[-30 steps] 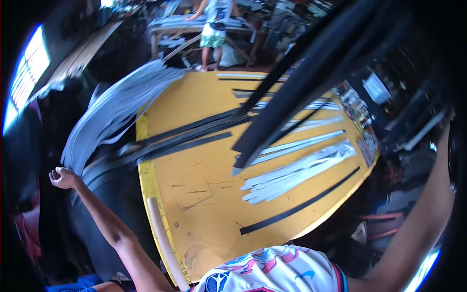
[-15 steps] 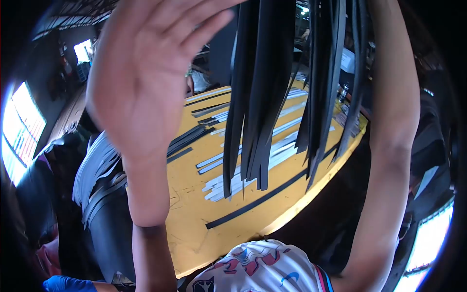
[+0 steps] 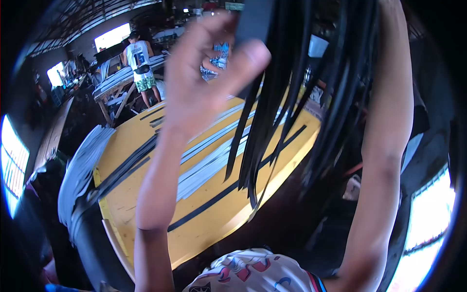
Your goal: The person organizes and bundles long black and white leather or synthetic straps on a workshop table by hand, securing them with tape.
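Black strips point(image 3: 272, 97) hang in a long bundle in front of me, over the far right part of the yellow table point(image 3: 141, 194). My left hand point(image 3: 209, 73) is raised at the bundle's left side, blurred, with thumb and fingers apart and nothing between them. My right arm reaches up along the right side; its hand is beyond the top edge of the view. White and grey strips point(image 3: 214, 160) lie across the table. One long black strip point(image 3: 209, 204) lies nearer its front edge.
A bundle of grey strips point(image 3: 80, 170) hangs over the table's left end, beside dark strips point(image 3: 129, 160). Further back, a person in a sleeveless shirt point(image 3: 138, 56) stands at a wooden workbench point(image 3: 116, 82). Bright windows point(image 3: 428, 228) are at both sides.
The view has turned, bringing the person and workbench into sight. My left hand has come nearer the bundle's upper part. The hanging strips have swung and spread to the right.
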The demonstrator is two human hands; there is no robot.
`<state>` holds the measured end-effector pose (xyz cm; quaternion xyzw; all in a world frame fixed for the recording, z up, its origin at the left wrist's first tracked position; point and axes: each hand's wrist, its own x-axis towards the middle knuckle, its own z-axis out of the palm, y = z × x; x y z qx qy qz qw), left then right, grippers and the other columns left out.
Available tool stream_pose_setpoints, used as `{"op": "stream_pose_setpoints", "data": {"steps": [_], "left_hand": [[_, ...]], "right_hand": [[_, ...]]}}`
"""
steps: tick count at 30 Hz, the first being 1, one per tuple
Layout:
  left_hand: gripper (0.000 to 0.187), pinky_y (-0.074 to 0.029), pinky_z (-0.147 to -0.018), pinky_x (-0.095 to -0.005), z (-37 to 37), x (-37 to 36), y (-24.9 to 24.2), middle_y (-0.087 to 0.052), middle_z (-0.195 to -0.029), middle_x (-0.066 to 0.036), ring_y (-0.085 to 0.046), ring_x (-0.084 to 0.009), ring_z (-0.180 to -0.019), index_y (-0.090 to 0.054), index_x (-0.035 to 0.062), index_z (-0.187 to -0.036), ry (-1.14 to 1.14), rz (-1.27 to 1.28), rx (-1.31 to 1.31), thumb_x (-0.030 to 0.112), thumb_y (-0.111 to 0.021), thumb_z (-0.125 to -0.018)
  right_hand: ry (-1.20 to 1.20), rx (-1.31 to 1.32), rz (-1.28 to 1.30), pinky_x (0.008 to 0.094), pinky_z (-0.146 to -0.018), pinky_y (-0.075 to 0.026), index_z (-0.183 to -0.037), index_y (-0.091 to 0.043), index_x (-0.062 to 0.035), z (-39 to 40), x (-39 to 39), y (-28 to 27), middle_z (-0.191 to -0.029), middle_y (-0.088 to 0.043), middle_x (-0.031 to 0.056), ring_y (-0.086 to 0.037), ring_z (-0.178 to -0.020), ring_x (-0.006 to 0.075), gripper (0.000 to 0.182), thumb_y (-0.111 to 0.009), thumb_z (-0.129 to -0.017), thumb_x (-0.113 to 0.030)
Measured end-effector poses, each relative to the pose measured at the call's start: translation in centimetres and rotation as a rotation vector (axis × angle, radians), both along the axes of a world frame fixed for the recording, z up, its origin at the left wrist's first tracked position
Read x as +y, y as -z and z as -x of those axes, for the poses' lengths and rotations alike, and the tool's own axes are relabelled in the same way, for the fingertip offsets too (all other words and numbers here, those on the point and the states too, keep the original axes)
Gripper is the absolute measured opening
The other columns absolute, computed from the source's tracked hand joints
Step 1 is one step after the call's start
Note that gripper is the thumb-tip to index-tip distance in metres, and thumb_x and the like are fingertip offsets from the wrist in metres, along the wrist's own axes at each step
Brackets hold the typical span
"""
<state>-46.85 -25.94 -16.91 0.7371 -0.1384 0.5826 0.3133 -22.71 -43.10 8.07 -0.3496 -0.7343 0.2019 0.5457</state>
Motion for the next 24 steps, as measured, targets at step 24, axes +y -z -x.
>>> {"op": "stream_pose_setpoints", "data": {"steps": [24], "left_hand": [[0.02, -0.055, -0.068, -0.0261, -15.1, -27.2, 18.9, -0.071, -0.098, -0.012, -0.07, -0.0135, -0.074, -0.067, -0.0018, -0.113, 1.48, 1.162, 1.018, 0.012, -0.059, -0.1]], "right_hand": [[0.759, 0.408, 0.349, 0.0298, -0.062, -0.059, -0.1, -0.07, -0.0027, -16.8, -33.0, 31.6, -0.086, -0.074, 0.0085, -0.071, -0.07, 0.0159, 0.015, -0.066, -0.092, -0.015]]}}
